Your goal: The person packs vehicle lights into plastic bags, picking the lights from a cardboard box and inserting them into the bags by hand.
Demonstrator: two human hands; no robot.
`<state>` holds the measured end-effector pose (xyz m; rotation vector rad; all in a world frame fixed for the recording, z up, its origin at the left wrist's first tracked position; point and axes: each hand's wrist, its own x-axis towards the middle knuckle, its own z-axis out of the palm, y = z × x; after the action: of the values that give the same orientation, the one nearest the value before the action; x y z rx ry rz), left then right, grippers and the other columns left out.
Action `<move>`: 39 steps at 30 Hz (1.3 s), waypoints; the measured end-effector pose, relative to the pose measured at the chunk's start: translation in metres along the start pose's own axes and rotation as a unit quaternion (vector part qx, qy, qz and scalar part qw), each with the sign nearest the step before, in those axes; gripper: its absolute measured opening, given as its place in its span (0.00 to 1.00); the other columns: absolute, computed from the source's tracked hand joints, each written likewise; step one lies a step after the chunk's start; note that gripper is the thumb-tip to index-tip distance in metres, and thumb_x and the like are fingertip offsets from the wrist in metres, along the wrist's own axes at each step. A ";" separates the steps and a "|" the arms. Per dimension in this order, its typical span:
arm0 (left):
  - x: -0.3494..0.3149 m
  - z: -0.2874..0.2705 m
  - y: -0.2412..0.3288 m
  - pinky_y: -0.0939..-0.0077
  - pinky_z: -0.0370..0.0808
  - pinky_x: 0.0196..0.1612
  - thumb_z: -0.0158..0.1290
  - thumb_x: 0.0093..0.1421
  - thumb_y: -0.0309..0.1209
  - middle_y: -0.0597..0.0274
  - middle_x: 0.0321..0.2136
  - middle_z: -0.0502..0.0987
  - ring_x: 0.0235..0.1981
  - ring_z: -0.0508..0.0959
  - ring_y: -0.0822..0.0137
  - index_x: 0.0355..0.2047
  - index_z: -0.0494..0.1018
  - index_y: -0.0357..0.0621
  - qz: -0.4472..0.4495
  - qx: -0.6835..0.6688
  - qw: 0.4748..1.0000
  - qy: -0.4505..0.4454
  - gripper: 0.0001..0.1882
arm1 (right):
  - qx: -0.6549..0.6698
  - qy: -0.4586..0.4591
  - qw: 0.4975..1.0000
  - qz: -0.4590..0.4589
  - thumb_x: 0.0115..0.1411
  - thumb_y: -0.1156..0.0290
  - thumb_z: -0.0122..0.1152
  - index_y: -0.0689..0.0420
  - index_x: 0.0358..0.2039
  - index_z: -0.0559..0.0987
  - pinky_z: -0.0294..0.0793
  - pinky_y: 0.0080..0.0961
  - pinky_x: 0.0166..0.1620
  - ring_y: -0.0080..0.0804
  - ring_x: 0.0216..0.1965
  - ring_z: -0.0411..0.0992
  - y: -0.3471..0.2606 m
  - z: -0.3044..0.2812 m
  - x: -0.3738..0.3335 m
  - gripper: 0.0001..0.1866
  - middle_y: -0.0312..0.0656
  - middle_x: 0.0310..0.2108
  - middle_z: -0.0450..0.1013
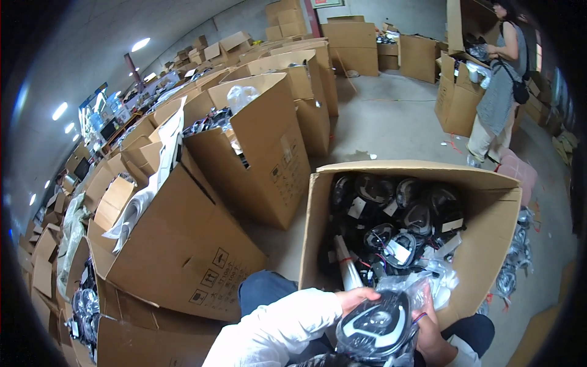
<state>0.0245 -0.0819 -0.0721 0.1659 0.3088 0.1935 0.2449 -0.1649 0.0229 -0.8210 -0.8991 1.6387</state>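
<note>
Low in front of me, over the near edge of an open cardboard box (489,244), I hold a rounded black part with a silver-grey band (374,327), wrapped in clear plastic. My left hand (356,298) grips its upper left side. On the right, my right hand (430,327) closes around the bag's edge and the part's side. Loose clear film bunches up between both hands. Inside the box lie several similar black and grey parts (419,217), some with white labels. A pale flat strip (348,269) leans at the box's left inner wall.
Tall cardboard boxes (183,244) stand in rows on my left, one filled with black bagged parts (211,121). More bagged parts (507,278) lie on the floor to the right. At the far right another person (501,85) stands by an open box (455,98).
</note>
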 end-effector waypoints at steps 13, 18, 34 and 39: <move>0.002 0.059 -0.006 0.61 0.75 0.50 0.62 0.41 0.42 0.47 0.48 0.73 0.41 0.79 0.56 0.50 0.69 0.35 0.009 0.102 0.995 0.013 0.36 | -0.492 -0.104 0.856 -0.121 0.46 0.60 0.75 0.56 0.69 0.33 0.41 0.34 0.67 0.44 0.70 0.36 -0.067 -0.138 0.054 0.65 0.54 0.69 0.35; -0.030 0.080 -0.012 0.60 0.75 0.50 0.64 0.37 0.43 0.45 0.52 0.69 0.42 0.79 0.55 0.50 0.68 0.36 0.118 0.079 0.990 -0.002 0.40 | -0.211 0.101 0.968 -0.089 0.53 0.67 0.69 0.58 0.68 0.48 0.51 0.33 0.65 0.39 0.66 0.50 -0.070 -0.150 0.068 0.49 0.50 0.66 0.50; -0.046 0.103 0.053 0.66 0.65 0.57 0.55 0.48 0.30 0.54 0.51 0.66 0.52 0.68 0.60 0.61 0.53 0.43 0.580 0.294 0.703 0.289 0.39 | -0.565 0.377 0.725 -0.112 0.48 0.61 0.71 0.58 0.66 0.51 0.49 0.43 0.65 0.54 0.65 0.51 -0.052 -0.163 0.074 0.50 0.61 0.62 0.54; -0.049 0.101 0.056 0.66 0.67 0.55 0.60 0.44 0.35 0.53 0.50 0.67 0.51 0.70 0.59 0.62 0.52 0.41 0.631 0.289 0.685 0.221 0.45 | -0.584 0.379 0.709 -0.113 0.48 0.66 0.68 0.57 0.66 0.49 0.57 0.39 0.62 0.55 0.61 0.58 -0.042 -0.191 0.080 0.50 0.62 0.57 0.61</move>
<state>0.0019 -0.0517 0.0476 0.9821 0.7035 1.5548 0.4106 -0.0499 -0.0391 -1.9451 -1.2872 0.1941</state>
